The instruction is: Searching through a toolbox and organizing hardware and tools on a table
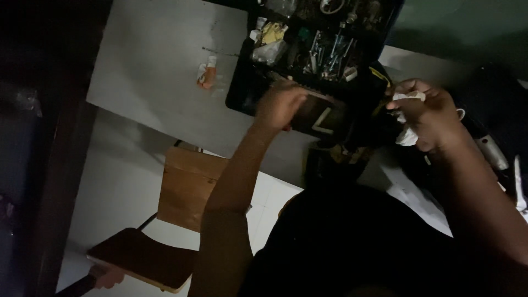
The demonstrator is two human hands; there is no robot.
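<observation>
- a white table (pixel 159 71) fills the upper left, with a wooden chair (pixel 181 192) below it.
- a black toolbox (pixel 313 44) full of screws and bits sits open on the table's right.
- the left hand (pixel 279 105) is clamped on a dark flat panel (pixel 324 118) with a pale angled mark, its long axis running left to right.
- the right hand (pixel 432 113) is closed on a crumpled white cloth (pixel 407 132).
- a small orange and white packet (pixel 206 74) lies on the table.

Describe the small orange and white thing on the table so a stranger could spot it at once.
Start at the pale grey table and find the open black toolbox full of tools. Just left of the box, alone on bare tabletop, lies the small orange and white item. It is the only brightly coloured thing outside the box.
</observation>
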